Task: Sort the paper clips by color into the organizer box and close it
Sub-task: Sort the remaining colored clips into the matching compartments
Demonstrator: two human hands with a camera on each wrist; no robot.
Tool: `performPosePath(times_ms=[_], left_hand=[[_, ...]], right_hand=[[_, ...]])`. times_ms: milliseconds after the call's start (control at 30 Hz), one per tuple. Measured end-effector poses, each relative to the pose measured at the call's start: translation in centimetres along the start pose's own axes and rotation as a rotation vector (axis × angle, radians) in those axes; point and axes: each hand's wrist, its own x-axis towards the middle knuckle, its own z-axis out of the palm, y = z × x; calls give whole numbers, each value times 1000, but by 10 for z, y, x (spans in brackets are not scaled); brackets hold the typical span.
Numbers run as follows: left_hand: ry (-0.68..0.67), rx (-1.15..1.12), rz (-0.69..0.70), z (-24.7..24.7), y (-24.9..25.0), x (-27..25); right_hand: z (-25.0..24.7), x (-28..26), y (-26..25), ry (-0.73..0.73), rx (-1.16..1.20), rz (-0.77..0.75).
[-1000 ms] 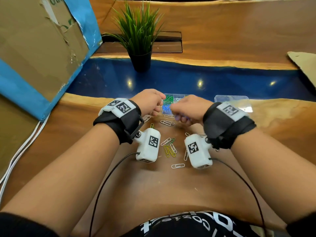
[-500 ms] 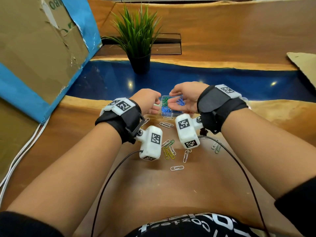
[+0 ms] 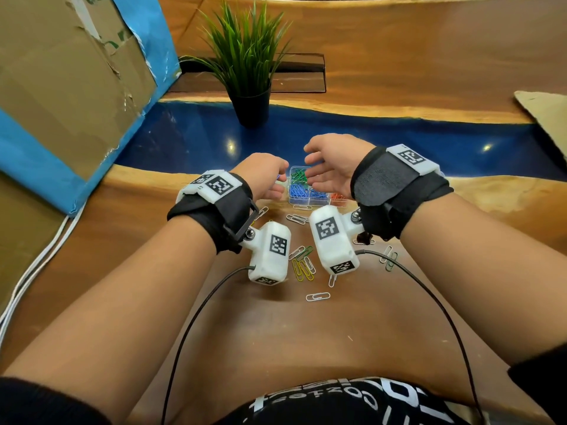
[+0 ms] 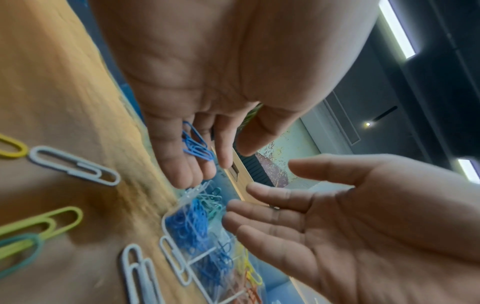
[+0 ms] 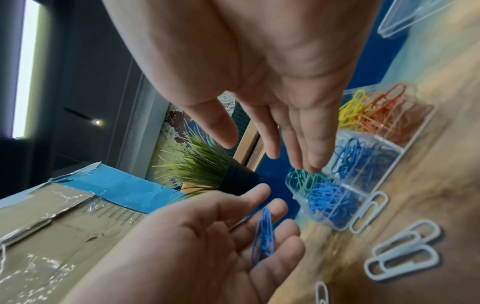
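Note:
The clear organizer box (image 3: 306,205) stands open on the wood table just beyond my hands, with green, blue, yellow and orange clips in separate compartments (image 5: 340,226). My left hand (image 3: 276,179) hovers at the box's left edge, and its curled fingers cup a few blue paper clips (image 4: 196,146) (image 5: 263,234). Over the box my right hand (image 3: 310,164) is turned palm up and leftward, its fingers straight and its palm bare (image 5: 267,152). Loose white (image 3: 318,296), yellow (image 3: 302,269) and green (image 3: 391,260) clips lie on the table under my wrists.
The box's clear lid (image 5: 405,20) lies to the right of the box. A potted plant (image 3: 251,96) stands behind on the blue resin strip. A large cardboard box (image 3: 61,87) leans at the left, with white cables (image 3: 36,256) below it.
My right hand rose from the table to above the box and turned palm up. The blue clips seen in its palm half a second ago are gone from it.

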Motion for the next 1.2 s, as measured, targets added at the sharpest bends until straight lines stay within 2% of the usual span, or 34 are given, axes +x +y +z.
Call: performPosePath(times_ms=[267, 600, 800, 867, 933, 1033, 1100, 1200], left_hand=[[-25, -149, 48, 12, 14, -6], [-65, -60, 6, 45, 19, -6], [-16, 5, 74, 41, 18, -5], [-11, 178, 157, 36, 17, -4], [-51, 468, 219, 32, 13, -2], [-18, 837, 331, 29, 8, -3], [-31, 974, 402, 27, 4, -3], [-58, 1008, 431, 23, 0, -3]], right_hand=[[-4, 6, 10, 53, -12, -174], [-37, 12, 25, 147, 36, -133], [-38, 12, 28, 163, -22, -156], [-35, 8, 27, 180, -158, -203], [-33, 1, 27, 190, -433, -275], [-25, -11, 27, 154, -810, -336], [-21, -15, 28, 103, -970, -331], [-19, -17, 28, 58, -1099, -328]])
